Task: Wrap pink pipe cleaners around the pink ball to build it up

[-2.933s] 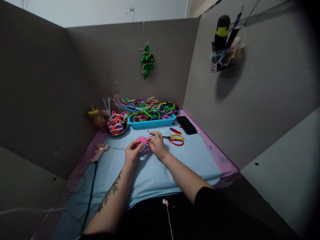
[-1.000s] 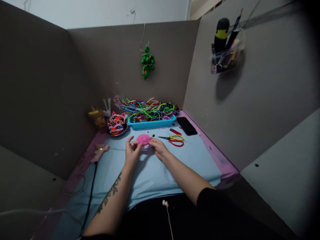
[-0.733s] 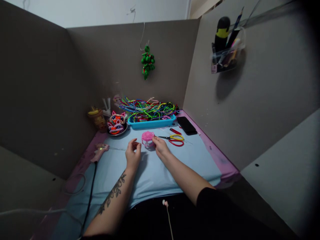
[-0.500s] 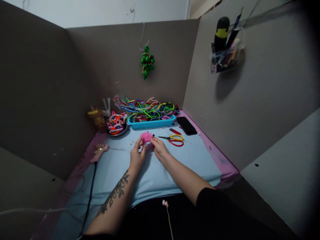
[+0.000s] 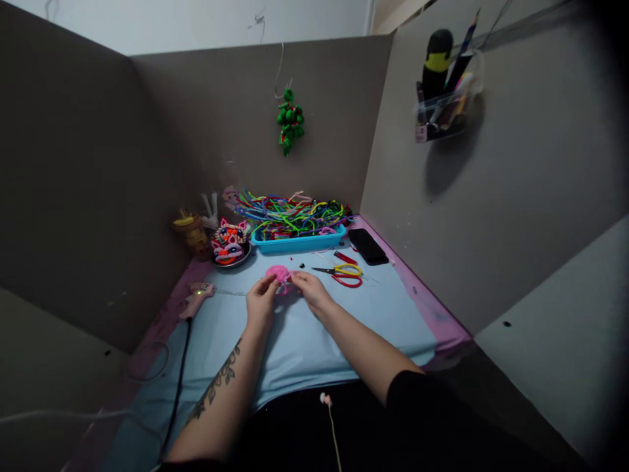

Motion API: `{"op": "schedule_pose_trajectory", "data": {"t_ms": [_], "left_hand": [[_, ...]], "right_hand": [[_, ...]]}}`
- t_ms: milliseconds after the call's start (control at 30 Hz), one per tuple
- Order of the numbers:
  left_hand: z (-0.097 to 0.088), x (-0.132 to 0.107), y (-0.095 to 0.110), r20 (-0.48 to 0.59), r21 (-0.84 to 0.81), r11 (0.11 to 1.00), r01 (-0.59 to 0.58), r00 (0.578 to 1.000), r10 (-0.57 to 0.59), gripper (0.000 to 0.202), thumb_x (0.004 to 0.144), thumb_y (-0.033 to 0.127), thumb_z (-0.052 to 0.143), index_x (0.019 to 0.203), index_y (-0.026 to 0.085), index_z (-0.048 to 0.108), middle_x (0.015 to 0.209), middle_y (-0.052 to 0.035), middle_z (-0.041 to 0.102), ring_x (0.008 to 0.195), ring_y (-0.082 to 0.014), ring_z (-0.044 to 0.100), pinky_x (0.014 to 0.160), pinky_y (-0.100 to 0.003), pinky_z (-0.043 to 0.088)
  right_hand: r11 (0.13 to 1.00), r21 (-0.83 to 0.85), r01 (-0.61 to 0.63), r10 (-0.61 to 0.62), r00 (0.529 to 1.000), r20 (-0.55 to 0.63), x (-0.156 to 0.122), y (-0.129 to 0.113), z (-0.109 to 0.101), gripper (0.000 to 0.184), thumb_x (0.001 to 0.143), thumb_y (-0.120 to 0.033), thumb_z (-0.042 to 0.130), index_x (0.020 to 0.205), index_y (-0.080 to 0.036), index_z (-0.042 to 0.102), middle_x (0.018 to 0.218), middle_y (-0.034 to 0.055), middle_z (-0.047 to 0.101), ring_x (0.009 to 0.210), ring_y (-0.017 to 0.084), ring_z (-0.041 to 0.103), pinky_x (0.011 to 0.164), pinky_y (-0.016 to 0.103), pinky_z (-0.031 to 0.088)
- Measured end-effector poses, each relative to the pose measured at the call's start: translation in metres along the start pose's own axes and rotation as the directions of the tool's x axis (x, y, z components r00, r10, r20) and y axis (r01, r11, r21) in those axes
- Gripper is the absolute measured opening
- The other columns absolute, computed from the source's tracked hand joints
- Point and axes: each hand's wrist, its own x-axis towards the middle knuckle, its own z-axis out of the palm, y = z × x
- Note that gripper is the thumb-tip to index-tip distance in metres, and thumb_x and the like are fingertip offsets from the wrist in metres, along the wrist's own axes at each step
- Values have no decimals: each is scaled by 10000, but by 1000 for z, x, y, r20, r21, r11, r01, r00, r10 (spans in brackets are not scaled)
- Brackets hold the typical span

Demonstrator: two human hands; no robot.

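Note:
Between my hands, above the blue cloth, is a pink fuzzy craft piece [image 5: 278, 272] that looks shaped from pipe cleaner. My left hand [image 5: 262, 298] pinches its near left side with thumb and fingers. On the right side, my right hand [image 5: 309, 288] has its fingertips closed on a part of the same piece. The fingers hide some of its lower edge. Just beyond my right hand lie scissors [image 5: 346, 274] with yellow and red handles, and a small dark bead-like bit [image 5: 302, 265] is on the cloth.
A blue tray [image 5: 299, 246] heaped with colourful pipe cleaners stands at the back. Left of it are a bowl [image 5: 230, 262] of finished pieces and a pink glue gun [image 5: 197, 298] with its cord. A black phone [image 5: 368, 246] and a red cutter [image 5: 345, 257] lie at right.
The pink piece has shifted slightly left and turned in my hands. My left hand has moved left and now pinches it lower, with its fingers more curled.

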Motion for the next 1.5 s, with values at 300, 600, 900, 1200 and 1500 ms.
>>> {"op": "schedule_pose_trajectory", "data": {"t_ms": [300, 600, 900, 1200, 1500], "left_hand": [[-5, 4, 3, 11, -193, 972, 136, 991, -137, 457, 490, 319, 857, 877, 121, 715, 757, -64, 707, 601, -120, 618, 637, -266, 480], [-5, 6, 4, 11, -224, 956, 188, 982, -191, 447, 477, 255, 864, 871, 105, 716, 728, -59, 703, 571, -109, 605, 600, -246, 477], [-8, 7, 5, 43, -260, 939, 225, 974, -221, 422, 510, 230, 853, 891, 122, 707, 755, -67, 712, 599, -126, 630, 605, -250, 488], [-7, 4, 10, 128, -306, 895, 325, 945, -300, 371, 558, 199, 830, 892, 131, 684, 749, -62, 714, 591, -142, 644, 587, -263, 512], [-5, 5, 6, 102, -328, 900, 286, 958, -267, 372, 540, 219, 840, 864, 120, 685, 715, -53, 702, 583, -132, 633, 584, -254, 499]], "right_hand": [[896, -350, 274, -280, 959, 35, 3, -15, -17, 194, 704, -157, 559, 872, -189, 651, 832, 22, 592, 717, 147, 532, 735, 291, 436], [764, -490, 419, -428, 898, 100, 3, -15, -19, 172, 787, -109, 482, 763, -197, 627, 797, 47, 580, 835, 196, 538, 817, 337, 419], [751, -497, 435, -443, 890, 110, -1, -10, -10, 107, 774, -167, 593, 740, -219, 680, 906, 53, 566, 947, 202, 524, 912, 364, 415], [980, -184, 76, -53, 990, 131, 3, -1, -5, 154, 651, -312, 720, 751, -195, 704, 1296, 91, 483, 1205, 248, 480, 984, 393, 403], [964, -232, 127, -92, 983, 156, 1, 4, -1, 162, 637, -311, 744, 700, -171, 693, 1220, 112, 551, 1087, 235, 563, 973, 427, 425]]}}
